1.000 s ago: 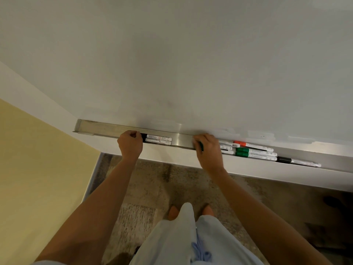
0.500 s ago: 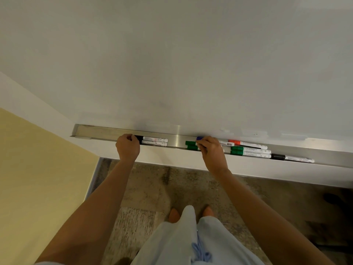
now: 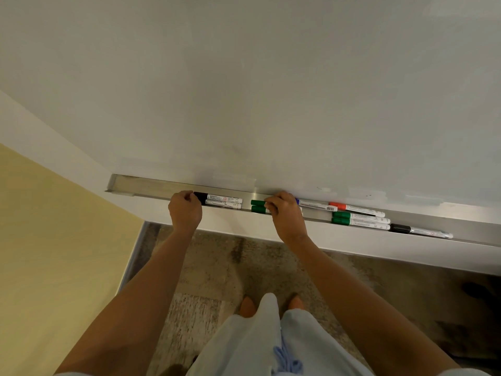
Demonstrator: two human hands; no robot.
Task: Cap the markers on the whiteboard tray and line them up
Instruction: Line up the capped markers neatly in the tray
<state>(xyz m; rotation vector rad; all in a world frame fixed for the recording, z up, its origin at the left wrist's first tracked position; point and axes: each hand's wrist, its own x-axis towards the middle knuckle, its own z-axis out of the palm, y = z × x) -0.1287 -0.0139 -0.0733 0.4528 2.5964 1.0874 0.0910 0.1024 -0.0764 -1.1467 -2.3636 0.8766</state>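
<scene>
The right hand (image 3: pixel 286 215) covers the barrels of two green-capped white markers (image 3: pixel 258 206), the small print on every marker label is unreadable, and the long metal tray (image 3: pixel 162 187) runs off the right edge.

Your forearms (image 3: pixel 151 289) are bare from wrist to elbow, with no watch, ring or band showing on either hand. You wear a pale blue garment (image 3: pixel 273 343) with a soft fold down the front and a light blue drawstring (image 3: pixel 287 362) knotted low. Two orange-tan shoe tips (image 3: pixel 247 306) peek out below it.
</scene>
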